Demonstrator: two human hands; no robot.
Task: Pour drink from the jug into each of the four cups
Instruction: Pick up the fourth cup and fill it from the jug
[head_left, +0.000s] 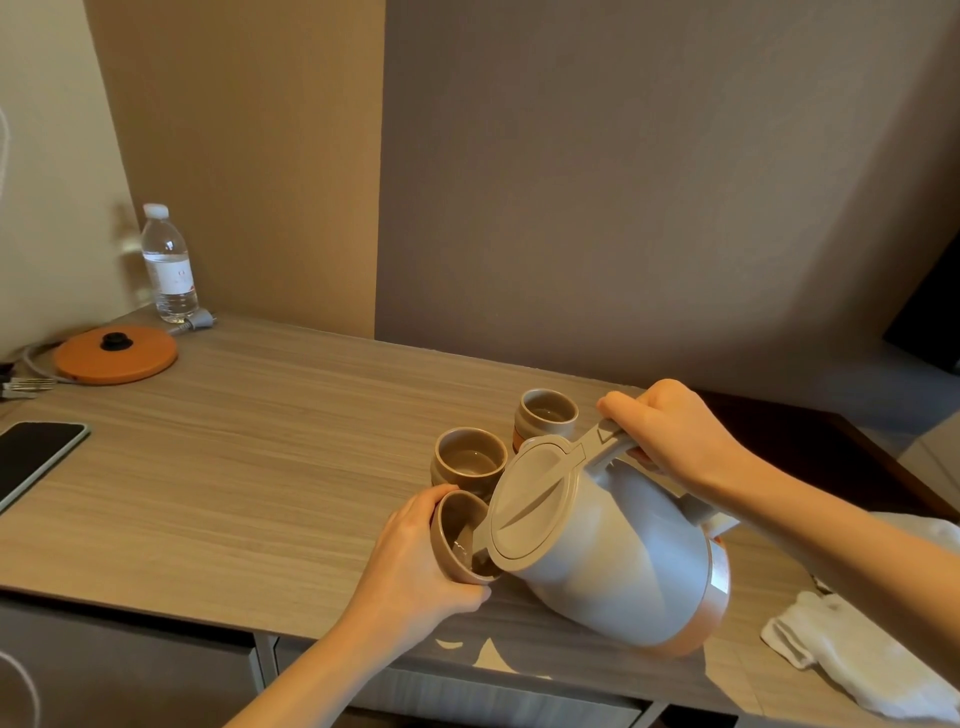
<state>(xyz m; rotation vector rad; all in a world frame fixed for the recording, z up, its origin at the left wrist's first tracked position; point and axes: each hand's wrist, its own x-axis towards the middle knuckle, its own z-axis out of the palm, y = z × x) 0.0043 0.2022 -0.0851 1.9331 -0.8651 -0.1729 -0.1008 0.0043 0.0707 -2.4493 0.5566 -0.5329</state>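
Observation:
My right hand (670, 436) grips the handle of a grey jug (618, 561) with an orange base, tilted to the left above the wooden table (249, 467). Its spout sits over the rim of a brown cup (457, 540), and a little liquid shows inside. My left hand (415, 561) holds that cup, tilted toward the jug, near the table's front edge. Two more brown cups stand upright behind it, one (470, 460) close by and another (545, 415) farther back; both hold some drink. The jug may hide a further cup.
An orange kettle base (117, 354) with a cord and a water bottle (169, 265) stand at the back left. A dark phone (31, 457) lies at the left edge. A white cloth (852, 649) lies at the front right.

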